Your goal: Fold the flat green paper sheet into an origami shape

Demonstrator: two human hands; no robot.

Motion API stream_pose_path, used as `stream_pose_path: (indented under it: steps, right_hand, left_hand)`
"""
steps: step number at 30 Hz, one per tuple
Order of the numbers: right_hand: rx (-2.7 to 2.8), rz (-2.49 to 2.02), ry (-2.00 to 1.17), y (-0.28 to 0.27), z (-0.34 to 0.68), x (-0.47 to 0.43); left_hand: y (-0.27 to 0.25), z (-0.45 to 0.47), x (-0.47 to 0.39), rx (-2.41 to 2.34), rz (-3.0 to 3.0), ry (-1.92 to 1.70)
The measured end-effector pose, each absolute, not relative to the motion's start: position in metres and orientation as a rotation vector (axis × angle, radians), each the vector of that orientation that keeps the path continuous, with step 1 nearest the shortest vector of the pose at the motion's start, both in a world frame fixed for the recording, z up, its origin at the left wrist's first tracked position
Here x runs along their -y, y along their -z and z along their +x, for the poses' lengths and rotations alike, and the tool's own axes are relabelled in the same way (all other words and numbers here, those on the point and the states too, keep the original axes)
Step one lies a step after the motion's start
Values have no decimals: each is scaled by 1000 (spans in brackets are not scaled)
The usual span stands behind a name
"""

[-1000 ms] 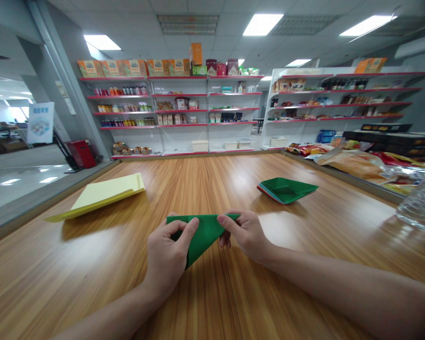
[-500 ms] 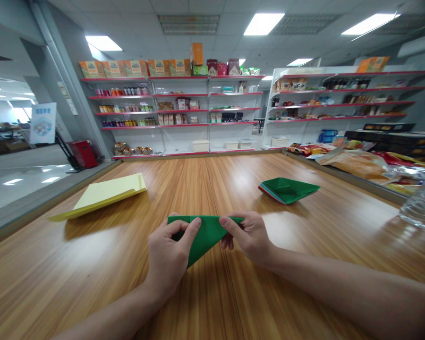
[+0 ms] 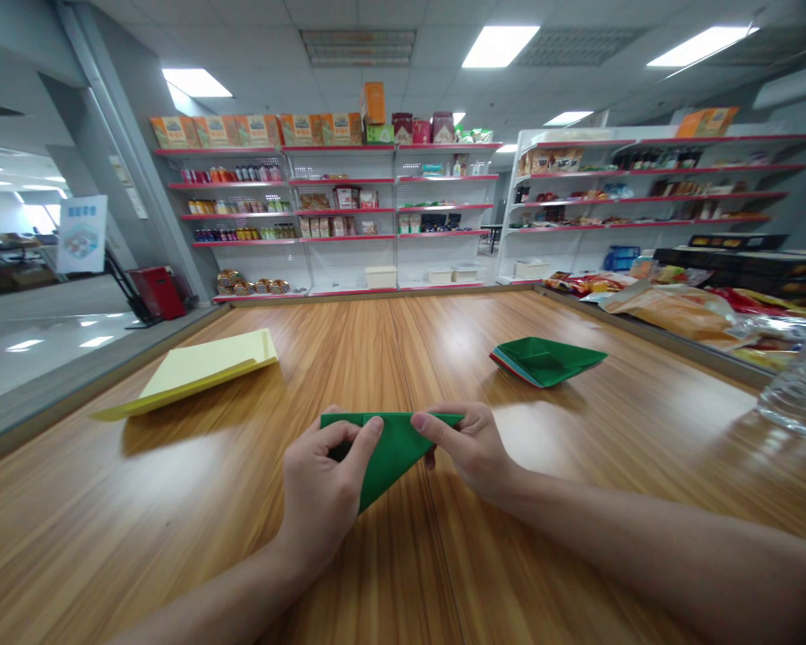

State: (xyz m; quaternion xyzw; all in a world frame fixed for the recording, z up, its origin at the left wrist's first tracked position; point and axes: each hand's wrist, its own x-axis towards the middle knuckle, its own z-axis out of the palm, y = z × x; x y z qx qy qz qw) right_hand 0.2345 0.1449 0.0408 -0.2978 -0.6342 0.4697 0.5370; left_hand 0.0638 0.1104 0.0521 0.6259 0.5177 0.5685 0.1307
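Note:
Between my hands is a green folded sheet of paper, a triangle with its long straight edge on top and its point toward me. My left hand pinches it near the left end, thumb on the front face, and covers part of that side. At the right corner my right hand grips it, its thumb lying on the top edge and its other fingers mostly behind. Farther off to the right lies a stack of folded papers, green on top with red and blue edges below.
On the left of the wooden table lies a pale yellow sheet stack with a folded edge. A clear plastic bottle is at the right edge. Snack packets lie beyond the right rim, and stocked shelves stand behind.
The green paper and both hands have shifted very slightly toward me. My right thumb has slid a little left along the paper, and fewer right fingers show below it.

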Motion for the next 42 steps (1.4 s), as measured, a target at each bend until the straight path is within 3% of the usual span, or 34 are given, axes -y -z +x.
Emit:
stream_pose_path:
  steps: [27,35,42]
  right_hand:
    - [1608,-730,-1363,-29,230,-144]
    - [1589,-793,-1129,-33,234,-147]
    - [1573,-789,-1104,-32,234,-148]
  left_hand:
    - [-44,63,-116,-1389,1530,-1475]
    - [-49,64,-114,-1425,1652,-1544]
    - [-50,64,-114,-1455,1679,-1567]
